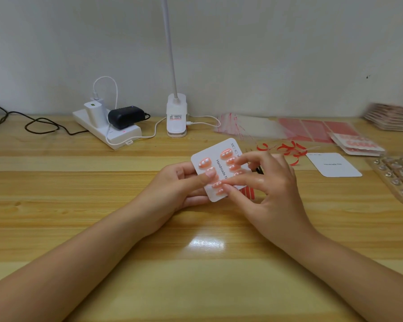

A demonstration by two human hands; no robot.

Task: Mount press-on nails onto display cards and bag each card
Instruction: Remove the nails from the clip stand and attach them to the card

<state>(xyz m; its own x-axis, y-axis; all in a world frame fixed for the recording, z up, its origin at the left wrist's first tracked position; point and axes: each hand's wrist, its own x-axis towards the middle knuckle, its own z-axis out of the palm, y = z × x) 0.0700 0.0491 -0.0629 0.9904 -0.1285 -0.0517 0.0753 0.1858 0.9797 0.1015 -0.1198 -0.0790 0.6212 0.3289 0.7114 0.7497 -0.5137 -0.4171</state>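
A white display card [215,156] printed "Handmade Nail" carries several orange press-on nails with white dots and is held tilted above the wooden table. My left hand [180,184] grips its left edge, thumb on the front face and fingers behind. My right hand [263,182] reaches in from the right; its fingertips press on the nails in the card's right column, and it covers the card's right edge. A blank display card [334,165] lies flat to the right. Clear bags with red strips [254,127] lie behind.
A white power strip [106,129] with chargers and cables sits at back left, and a clip lamp base [176,116] at back centre. At right are red ribbon scraps [291,149], finished bagged cards [356,144], a blurred stack [391,117] and a tray of nails [398,175].
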